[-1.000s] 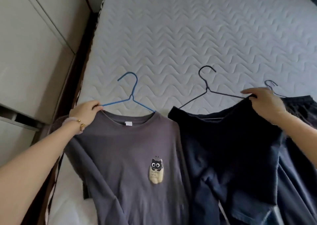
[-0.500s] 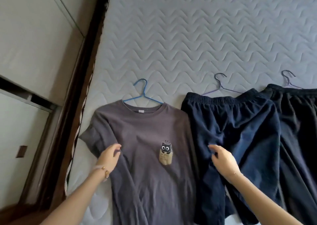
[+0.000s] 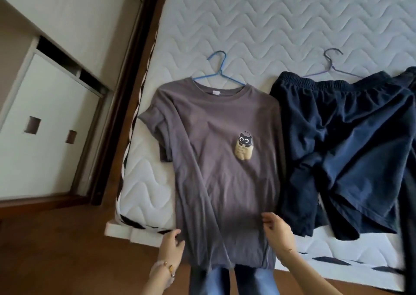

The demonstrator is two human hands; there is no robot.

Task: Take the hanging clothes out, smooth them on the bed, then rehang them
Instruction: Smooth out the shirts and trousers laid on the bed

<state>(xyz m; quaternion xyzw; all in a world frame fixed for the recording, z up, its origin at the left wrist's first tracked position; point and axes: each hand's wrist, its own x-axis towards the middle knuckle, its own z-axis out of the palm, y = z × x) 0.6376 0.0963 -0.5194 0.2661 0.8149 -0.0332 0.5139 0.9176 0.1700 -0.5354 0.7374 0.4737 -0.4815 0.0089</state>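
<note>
A grey T-shirt [image 3: 216, 150] with a small cat print lies flat on the white quilted bed [image 3: 270, 24], still on its blue hanger [image 3: 218, 74]. Its hem hangs over the bed's near edge. My left hand [image 3: 172, 247] grips the shirt's lower left side and my right hand [image 3: 278, 232] grips the lower right side. To the right lie dark navy shorts [image 3: 342, 146] on a dark wire hanger [image 3: 332, 64]. Another dark garment [image 3: 410, 159] is cut off by the right edge.
A dark wooden bed frame [image 3: 126, 105] runs along the bed's left side. Beyond it stands a white wardrobe [image 3: 45, 119] with square cut-out handles. Brown wooden floor [image 3: 56, 249] lies below. My legs in blue jeans [image 3: 225, 281] stand against the bed's foot.
Both hands have slid down from the middle of the clothes to the grey shirt's hem; my right hand has left the navy shorts. The view has pulled back toward the bed's foot.
</note>
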